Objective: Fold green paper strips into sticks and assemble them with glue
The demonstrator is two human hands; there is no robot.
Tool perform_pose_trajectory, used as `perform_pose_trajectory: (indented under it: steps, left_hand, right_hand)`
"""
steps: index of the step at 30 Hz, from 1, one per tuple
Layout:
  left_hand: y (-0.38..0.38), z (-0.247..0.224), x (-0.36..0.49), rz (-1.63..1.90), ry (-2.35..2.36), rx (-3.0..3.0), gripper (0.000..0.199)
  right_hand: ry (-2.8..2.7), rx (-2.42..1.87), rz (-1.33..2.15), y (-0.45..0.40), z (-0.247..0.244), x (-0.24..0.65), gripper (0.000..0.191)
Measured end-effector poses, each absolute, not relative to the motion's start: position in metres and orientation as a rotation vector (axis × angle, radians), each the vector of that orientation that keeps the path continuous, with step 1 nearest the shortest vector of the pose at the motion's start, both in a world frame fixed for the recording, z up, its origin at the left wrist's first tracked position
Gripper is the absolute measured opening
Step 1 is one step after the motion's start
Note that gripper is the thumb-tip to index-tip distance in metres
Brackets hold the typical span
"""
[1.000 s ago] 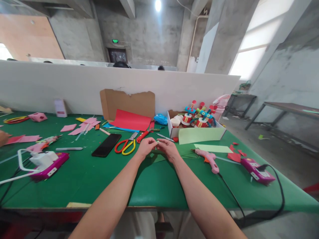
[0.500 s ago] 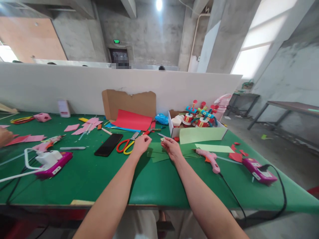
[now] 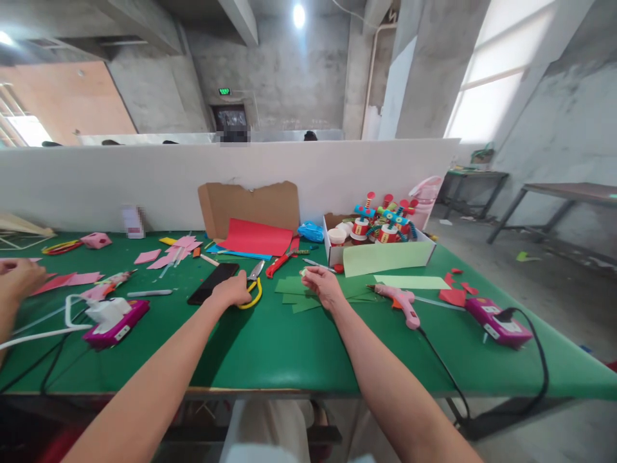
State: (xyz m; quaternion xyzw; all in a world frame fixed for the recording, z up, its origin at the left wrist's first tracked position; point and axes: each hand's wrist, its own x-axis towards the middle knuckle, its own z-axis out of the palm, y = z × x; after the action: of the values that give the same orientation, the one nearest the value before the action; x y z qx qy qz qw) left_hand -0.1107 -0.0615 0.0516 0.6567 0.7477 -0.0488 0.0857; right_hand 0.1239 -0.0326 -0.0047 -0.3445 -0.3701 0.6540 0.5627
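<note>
My left hand (image 3: 232, 289) is closed over one handle of the scissors (image 3: 259, 292), beside the black phone (image 3: 207, 281). The scissors' yellow handle and metal blades show past my fingers; the other handle is hidden under the hand. My right hand (image 3: 322, 285) pinches a small pale piece (image 3: 303, 272) at the fingertips, too small to name. Beneath and around that hand lie green paper strips (image 3: 301, 299). Just beyond it a pen-like tool (image 3: 315, 263) rests on the table, and a red-handled cutter (image 3: 279, 263) lies between my hands, farther back.
A box (image 3: 380, 260) of red and blue crafted figures and paper cups stands behind my right hand. To its right lie a pink glue gun (image 3: 402, 303) and a purple power strip (image 3: 499, 325). A co-worker's hand (image 3: 22, 280) is at far left, near another power strip (image 3: 116, 325).
My left hand has moved left from near my right hand and closed on the scissors. My right hand stays over the green paper, still pinching the small piece. The view has shifted slightly.
</note>
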Motion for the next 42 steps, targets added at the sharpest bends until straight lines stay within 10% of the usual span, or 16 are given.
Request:
perform_pose_trajectory:
  steps: [11,18,42]
  left_hand:
    - [-0.138,0.04,-0.125,0.956,1.608,1.434,0.055]
    - [-0.145,0.05,-0.083,0.388,2.02,2.081,0.011]
    - [-0.143,0.078,-0.046,-0.122,2.041,2.346,0.031]
  right_hand:
    - [-0.814,-0.651,1.561,-0.039,0.009,0.123,0.031]
    - [-0.906,-0.604,1.555,-0.046,0.019,0.124,0.034]
    - [-1.025,-0.596,1.521,-0.046,0.016,0.121,0.028]
